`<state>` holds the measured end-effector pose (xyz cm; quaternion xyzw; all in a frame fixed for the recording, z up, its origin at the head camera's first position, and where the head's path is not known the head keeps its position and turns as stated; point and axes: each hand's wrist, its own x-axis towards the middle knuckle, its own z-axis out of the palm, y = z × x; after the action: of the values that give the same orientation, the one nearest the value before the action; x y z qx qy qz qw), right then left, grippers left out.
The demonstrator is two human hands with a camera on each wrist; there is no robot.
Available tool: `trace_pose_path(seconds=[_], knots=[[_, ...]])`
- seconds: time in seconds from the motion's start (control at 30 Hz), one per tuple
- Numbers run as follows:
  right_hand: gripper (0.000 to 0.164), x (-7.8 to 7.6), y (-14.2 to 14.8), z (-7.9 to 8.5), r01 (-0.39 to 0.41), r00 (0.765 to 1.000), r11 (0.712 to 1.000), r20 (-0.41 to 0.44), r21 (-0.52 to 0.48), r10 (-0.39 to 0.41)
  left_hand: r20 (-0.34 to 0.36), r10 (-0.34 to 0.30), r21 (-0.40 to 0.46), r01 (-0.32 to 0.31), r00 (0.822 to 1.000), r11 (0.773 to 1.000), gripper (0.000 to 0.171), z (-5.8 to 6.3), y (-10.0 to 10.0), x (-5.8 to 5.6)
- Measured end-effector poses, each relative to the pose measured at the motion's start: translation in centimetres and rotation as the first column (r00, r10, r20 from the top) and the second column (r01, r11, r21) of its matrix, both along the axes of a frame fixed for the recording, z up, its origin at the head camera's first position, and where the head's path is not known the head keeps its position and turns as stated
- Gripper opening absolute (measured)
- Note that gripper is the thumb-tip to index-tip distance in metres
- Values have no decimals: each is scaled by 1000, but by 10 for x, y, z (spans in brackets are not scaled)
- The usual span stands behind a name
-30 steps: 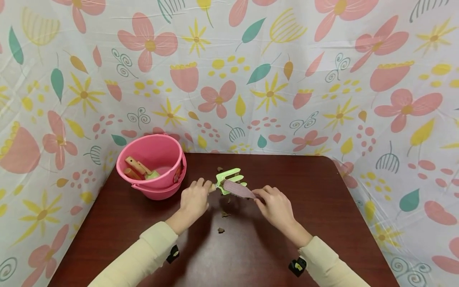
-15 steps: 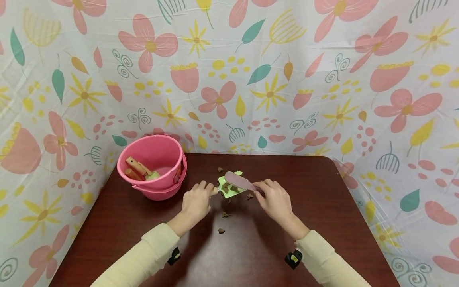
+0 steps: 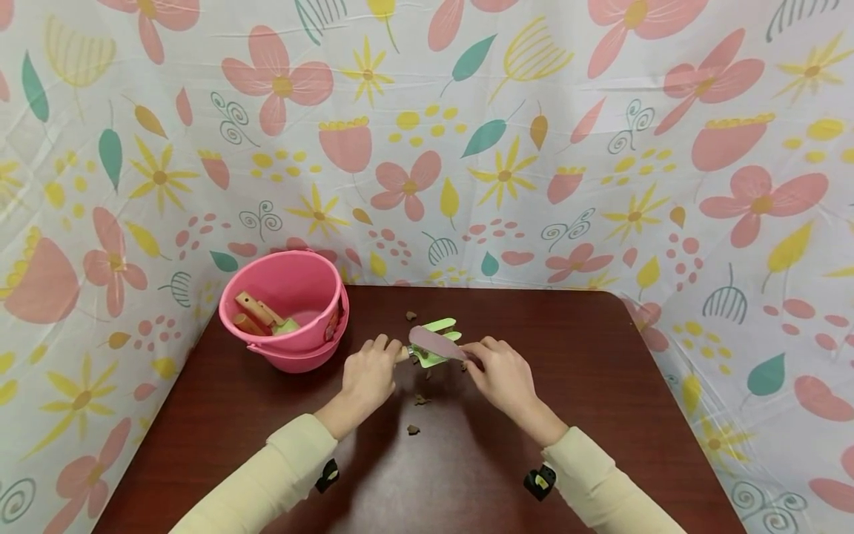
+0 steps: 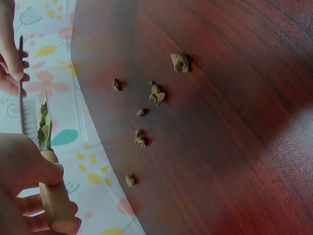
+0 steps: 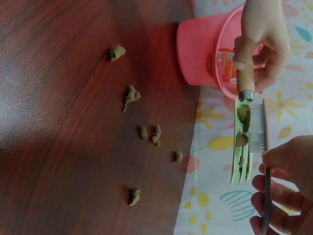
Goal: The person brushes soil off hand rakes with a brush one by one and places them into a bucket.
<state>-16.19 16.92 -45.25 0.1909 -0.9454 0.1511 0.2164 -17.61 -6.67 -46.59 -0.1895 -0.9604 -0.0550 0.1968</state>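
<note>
My left hand [image 3: 368, 371] grips the wooden handle of a light green garden hand fork [image 3: 442, 325], held above the table with its tines pointing right. Brown clay-like clumps [image 5: 242, 140] lie on the fork's head. In my right hand [image 3: 502, 374], between thumb and fingers, is a mauve brush [image 3: 437, 341]. Its white bristles [image 5: 257, 129] face the fork and reach right up to the clumps in the right wrist view. From the head, the brush covers part of the fork.
Several brown crumbs, such as one clump [image 3: 414, 429] near the front, lie scattered on the dark wood table [image 3: 567, 356] below the tools. At the back left stand stacked pink buckets [image 3: 300, 361], with wooden-handled tools [image 3: 253, 308] inside. A floral curtain [image 3: 467, 148] closes off the back.
The brush has swept across the fork, first up over the tines and now left toward the fork's neck. My right hand has shifted a little left; my left hand has edged right.
</note>
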Motion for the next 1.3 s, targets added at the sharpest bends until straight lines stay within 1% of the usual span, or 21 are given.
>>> trace_pose_path(seconds=[0.13,0.37,0.6,0.77,0.93,1.13,1.3], knots=[[21,3,0,0,-13,1000,1000,-10,10,13,1,19,-2,-19,1000,1000,31,0,-2,-1],[21,7,4,0,-22,1000,1000,-18,-3,22,-16,27,14,-26,1000,1000,32,2,-4,-3],[22,13,12,0,-26,999,1000,-30,4,26,9,51,35,-51,999,998,32,2,-6,-3],[22,16,18,0,-24,999,1000,-46,7,25,18,62,32,-63,998,998,32,0,-8,-6],[22,18,25,-2,-16,999,1000,-51,4,16,40,73,34,-75,997,997,32,1,-9,-8],[22,18,33,-7,-6,998,1000,-67,13,7,17,87,68,-88,996,994,30,1,-11,-7],[22,17,39,-12,13,998,1000,-55,19,-12,32,85,74,-87,996,993,30,-2,-14,-6]])
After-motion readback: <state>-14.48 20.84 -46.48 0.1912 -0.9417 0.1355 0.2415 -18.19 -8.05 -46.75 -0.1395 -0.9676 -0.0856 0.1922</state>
